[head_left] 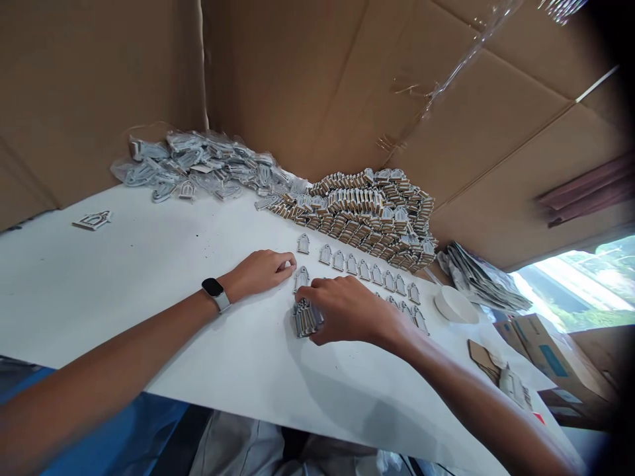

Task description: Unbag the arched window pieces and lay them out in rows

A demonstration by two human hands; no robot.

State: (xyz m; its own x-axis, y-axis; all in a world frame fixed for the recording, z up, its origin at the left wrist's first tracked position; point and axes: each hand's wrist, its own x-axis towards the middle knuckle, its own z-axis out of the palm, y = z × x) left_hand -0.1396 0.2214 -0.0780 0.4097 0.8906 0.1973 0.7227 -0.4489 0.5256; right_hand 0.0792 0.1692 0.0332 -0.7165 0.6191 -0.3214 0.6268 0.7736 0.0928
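My right hand point(347, 307) is closed around the side of a short stack of small arch-shaped pieces point(307, 318), grey-white on the face with brown edges, resting on the white table. A single arch piece point(301, 277) lies flat just beyond its fingers. To the left, my left hand point(265, 272) rests on the table with its fingers curled in and nothing visible in them. A watch with a black face point(213, 287) is on that wrist. Two rows of arch pieces point(364, 270) run off to the right, the nearer row partly hidden behind my right hand and forearm.
A high bank of stacked arch pieces point(367, 211) stands against the cardboard wall point(307, 86). Plastic-wrapped pieces point(198, 162) are heaped at the back left, and one loose piece point(93, 220) lies farther left. On the right are a white bowl point(456, 305) and cardboard boxes point(546, 350).
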